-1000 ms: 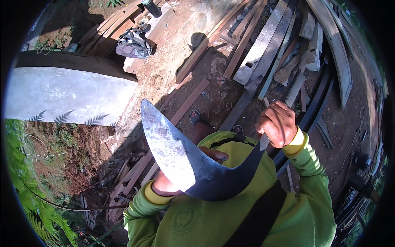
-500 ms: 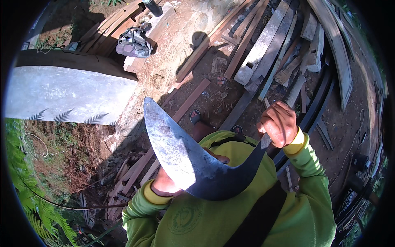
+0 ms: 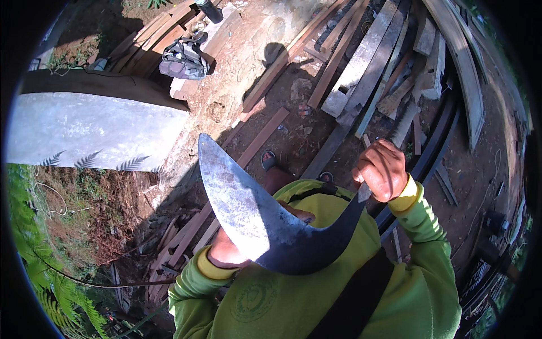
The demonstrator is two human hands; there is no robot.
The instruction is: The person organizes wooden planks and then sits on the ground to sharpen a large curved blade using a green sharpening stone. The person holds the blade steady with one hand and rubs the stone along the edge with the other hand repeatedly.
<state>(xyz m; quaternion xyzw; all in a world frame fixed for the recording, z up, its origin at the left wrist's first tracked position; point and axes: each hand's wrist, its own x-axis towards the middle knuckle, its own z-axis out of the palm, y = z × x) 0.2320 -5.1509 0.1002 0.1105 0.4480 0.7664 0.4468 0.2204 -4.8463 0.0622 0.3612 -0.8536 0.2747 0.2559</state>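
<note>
A broad, curved steel blade, like a large sickle-shaped machete, spans the middle of the view in front of my green sweatshirt. Its pointed tip is at the upper left, and sunlight brightens its left part. My right hand is closed around its grip, fingers wrapped; the grey handle extends past the fist to the upper right. My left hand is behind the blade's lower left edge. Only its back and wrist side show there; the blade hides most of its fingers, and I cannot make out its grip.
Wooden beams and planks lie in a pile ahead and to the right. A camouflage bag rests on boards near a dark bottle. At left are a pale slab and green ferns. Dark curved bars lie beyond my right hand.
</note>
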